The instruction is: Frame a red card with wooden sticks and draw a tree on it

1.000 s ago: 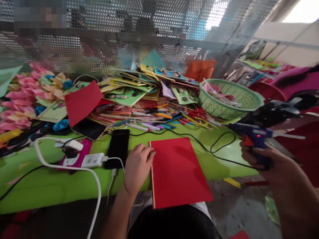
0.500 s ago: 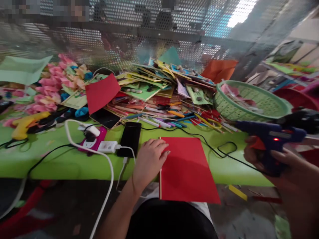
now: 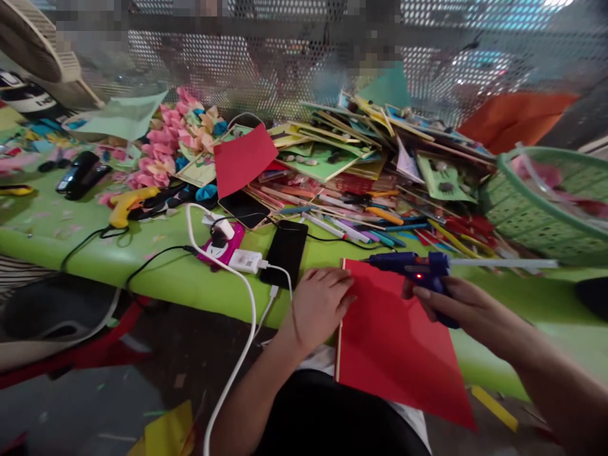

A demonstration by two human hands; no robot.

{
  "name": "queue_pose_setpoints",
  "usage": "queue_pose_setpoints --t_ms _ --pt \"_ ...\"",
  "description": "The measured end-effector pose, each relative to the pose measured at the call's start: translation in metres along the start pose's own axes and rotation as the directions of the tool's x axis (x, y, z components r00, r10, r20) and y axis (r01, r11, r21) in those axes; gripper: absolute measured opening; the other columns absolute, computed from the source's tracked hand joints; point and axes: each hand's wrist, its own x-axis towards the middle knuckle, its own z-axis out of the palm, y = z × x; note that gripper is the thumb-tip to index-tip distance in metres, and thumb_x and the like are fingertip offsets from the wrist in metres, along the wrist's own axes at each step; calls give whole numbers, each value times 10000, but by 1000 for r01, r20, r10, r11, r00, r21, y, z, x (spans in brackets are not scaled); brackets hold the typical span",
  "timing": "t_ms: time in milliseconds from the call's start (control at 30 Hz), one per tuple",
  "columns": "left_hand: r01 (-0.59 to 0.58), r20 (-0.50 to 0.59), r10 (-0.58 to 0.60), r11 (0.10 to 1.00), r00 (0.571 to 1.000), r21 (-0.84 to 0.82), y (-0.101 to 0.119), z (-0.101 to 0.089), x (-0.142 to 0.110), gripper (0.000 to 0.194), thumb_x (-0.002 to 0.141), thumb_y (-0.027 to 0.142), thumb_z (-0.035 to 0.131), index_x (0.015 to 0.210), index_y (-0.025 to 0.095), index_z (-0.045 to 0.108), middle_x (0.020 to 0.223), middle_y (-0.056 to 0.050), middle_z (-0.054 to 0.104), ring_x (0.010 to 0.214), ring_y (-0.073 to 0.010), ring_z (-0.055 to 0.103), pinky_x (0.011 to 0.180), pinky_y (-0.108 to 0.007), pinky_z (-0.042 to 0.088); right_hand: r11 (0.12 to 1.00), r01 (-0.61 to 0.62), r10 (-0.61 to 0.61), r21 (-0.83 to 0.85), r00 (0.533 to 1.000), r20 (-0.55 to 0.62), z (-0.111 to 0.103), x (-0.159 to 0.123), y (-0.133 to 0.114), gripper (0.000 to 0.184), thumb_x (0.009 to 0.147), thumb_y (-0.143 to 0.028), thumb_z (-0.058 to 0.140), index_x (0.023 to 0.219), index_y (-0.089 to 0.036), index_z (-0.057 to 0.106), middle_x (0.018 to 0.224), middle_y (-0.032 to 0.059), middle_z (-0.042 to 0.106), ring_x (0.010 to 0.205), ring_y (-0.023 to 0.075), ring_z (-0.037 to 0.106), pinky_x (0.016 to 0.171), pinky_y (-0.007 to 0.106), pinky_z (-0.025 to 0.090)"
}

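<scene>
A red card sheet (image 3: 389, 342) lies half on the green table (image 3: 171, 278) and half over my lap. My left hand (image 3: 319, 305) rests on the sheet's left edge, fingers flat and together, palm down. My right hand (image 3: 456, 304) is wrapped round the grip of a blue glue gun (image 3: 412, 266). The gun's red light is on and its nozzle points left, just above the sheet's top left corner, close to my left fingertips. A clear glue stick (image 3: 503, 263) juts from the back of the gun.
A black phone (image 3: 285, 252) on a white charger cable (image 3: 237, 297) lies left of my left hand. Behind are a heap of cards and pens (image 3: 351, 183), paper flowers (image 3: 166, 145), a yellow glue gun (image 3: 126, 204), a green basket (image 3: 546, 196) at right and a perforated metal screen (image 3: 266, 63).
My right hand has swung the blue glue gun from the far right to above the red sheet. The view has turned left. My left hand stays on the sheet's edge.
</scene>
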Motion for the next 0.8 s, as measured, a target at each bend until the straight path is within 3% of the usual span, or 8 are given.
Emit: queue_pose_setpoints --t_ms 167,400,600,800 --pt "-12 -20 12 1000 1000 -15 -1 3 -2 253 1037 234 658 1282 201 712 1376 -6 740 1261 -229 667 1059 -427 497 999 5 -2 -35 996 85 5 15 8 698 720 -886 684 796 -193 651 627 -17 517 584 144 451 526 288 347" --pt "-31 -40 30 999 999 -19 -2 5 -4 233 1044 231 640 1267 199 701 1375 -4 736 1267 -217 656 1056 -410 487 993 -30 40 -112 996 85 10 22 12 731 723 -898 665 871 -182 672 640 -1 557 590 165 490 532 303 350" --pt "-38 -29 38 999 999 -10 -1 4 -4 227 1043 236 644 1256 186 704 1367 -6 736 1267 -223 650 1064 -405 480 990 -57 67 -126 995 76 11 23 12 727 690 -912 673 806 -195 659 613 -10 529 560 154 462 506 296 336" --pt "-35 -7 35 999 999 -1 0 2 -4 248 1049 249 637 1282 187 694 1381 -20 727 1271 -215 642 1065 -399 481 992 -8 19 -130 996 89 10 24 15 684 724 -885 673 789 -204 689 619 1 543 570 162 482 501 293 358"
